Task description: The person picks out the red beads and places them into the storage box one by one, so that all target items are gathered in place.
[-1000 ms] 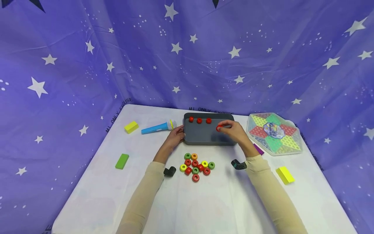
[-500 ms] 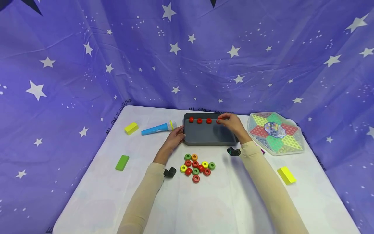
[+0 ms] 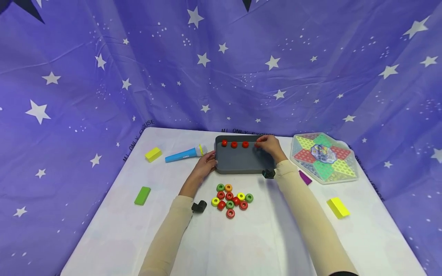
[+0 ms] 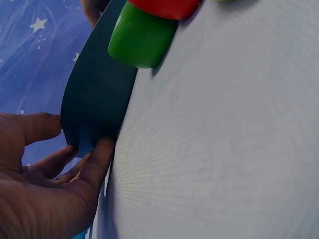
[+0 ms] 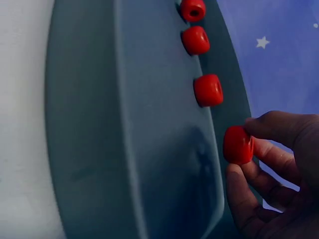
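A grey tray (image 3: 241,161) lies at the far middle of the white table. Three red rings (image 3: 234,144) stand in a row along its far rim, also visible in the right wrist view (image 5: 208,89). My right hand (image 3: 262,144) pinches a fourth red ring (image 5: 238,144) between thumb and fingers, right of that row and against the rim. My left hand (image 3: 210,161) holds the tray's near left corner (image 4: 94,99), thumb above it and fingers (image 4: 97,162) against its side.
A loose pile of red, green, yellow and orange rings (image 3: 230,198) lies in front of the tray. A blue toy microphone (image 3: 183,154), yellow blocks (image 3: 153,154) (image 3: 338,207), a green block (image 3: 143,195), a purple block (image 3: 305,177) and a hexagonal checkers board (image 3: 322,157) surround it.
My right hand carried the red ring from above the tray's middle to its far rim, beside the three rings. My left hand stayed on the tray.
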Demonstrator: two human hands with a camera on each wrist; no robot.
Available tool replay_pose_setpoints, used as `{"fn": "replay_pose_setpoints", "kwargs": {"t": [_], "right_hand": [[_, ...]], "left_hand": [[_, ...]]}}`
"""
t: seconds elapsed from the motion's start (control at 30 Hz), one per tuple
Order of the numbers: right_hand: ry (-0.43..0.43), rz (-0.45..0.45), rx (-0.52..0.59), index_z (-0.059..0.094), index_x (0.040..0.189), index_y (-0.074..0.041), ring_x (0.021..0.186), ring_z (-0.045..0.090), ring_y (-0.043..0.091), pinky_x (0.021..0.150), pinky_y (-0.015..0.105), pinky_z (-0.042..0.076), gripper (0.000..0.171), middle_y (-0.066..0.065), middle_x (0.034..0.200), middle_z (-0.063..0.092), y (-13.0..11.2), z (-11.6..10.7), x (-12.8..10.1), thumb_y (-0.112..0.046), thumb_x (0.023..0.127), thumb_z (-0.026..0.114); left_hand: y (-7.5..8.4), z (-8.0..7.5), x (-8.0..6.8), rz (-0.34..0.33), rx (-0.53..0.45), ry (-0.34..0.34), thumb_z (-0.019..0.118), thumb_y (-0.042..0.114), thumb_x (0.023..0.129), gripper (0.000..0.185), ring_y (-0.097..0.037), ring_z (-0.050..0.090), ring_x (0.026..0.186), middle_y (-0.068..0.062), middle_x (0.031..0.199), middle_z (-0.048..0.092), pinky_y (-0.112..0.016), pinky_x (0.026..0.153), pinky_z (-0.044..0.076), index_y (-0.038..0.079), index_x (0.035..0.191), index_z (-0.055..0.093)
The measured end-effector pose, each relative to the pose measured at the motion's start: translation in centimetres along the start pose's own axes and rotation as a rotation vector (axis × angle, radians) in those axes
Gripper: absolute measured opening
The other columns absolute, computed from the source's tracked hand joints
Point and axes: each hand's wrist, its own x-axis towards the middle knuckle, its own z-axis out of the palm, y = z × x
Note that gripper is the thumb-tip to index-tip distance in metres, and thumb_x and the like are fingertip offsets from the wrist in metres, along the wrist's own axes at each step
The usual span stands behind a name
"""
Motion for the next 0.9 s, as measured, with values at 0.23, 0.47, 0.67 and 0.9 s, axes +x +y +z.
{"fn": "replay_pose_setpoints", "kwargs": {"t": [0.23,0.47,0.67,0.9], "right_hand": [[0.004,0.003,-0.087,0.070,0.097,-0.002,0.083,0.056,0.023,0.070,0.028,0.043,0.021,0.011,0.094,0.066,-0.4,0.9,0.9,-0.016,0.081,0.073],[0.021,0.028,-0.155,0.071,0.095,-0.004,0.086,0.056,0.025,0.074,0.032,0.045,0.019,0.011,0.097,0.067,-0.8,1.3,1.1,-0.017,0.081,0.071],[0.024,0.044,-0.167,0.071,0.097,-0.003,0.088,0.056,0.026,0.076,0.034,0.046,0.020,0.013,0.101,0.067,-0.7,1.6,1.1,-0.017,0.083,0.068],[0.004,0.043,-0.156,0.070,0.100,-0.004,0.091,0.056,0.027,0.080,0.036,0.047,0.022,0.014,0.106,0.067,-0.7,1.9,1.5,-0.017,0.083,0.069]], "left_hand": [[-0.1,-0.2,-0.1,-0.003,0.001,0.006,0.051,0.007,0.097,0.055,-0.025,0.043,0.134,-0.010,0.149,0.042,-0.043,0.106,0.042,0.015,0.149,0.037],[-0.1,0.1,0.1,-0.001,-0.018,-0.008,0.052,0.006,0.096,0.055,-0.025,0.043,0.134,-0.011,0.148,0.043,-0.043,0.106,0.042,0.015,0.148,0.038],[-0.2,0.2,0.2,-0.009,-0.027,-0.008,0.053,0.006,0.096,0.055,-0.025,0.044,0.133,-0.011,0.147,0.044,-0.043,0.105,0.043,0.015,0.148,0.038],[-0.1,-0.1,0.3,-0.005,-0.044,-0.001,0.054,0.004,0.095,0.056,-0.025,0.045,0.133,-0.012,0.147,0.044,-0.043,0.104,0.044,0.013,0.148,0.038]]}}
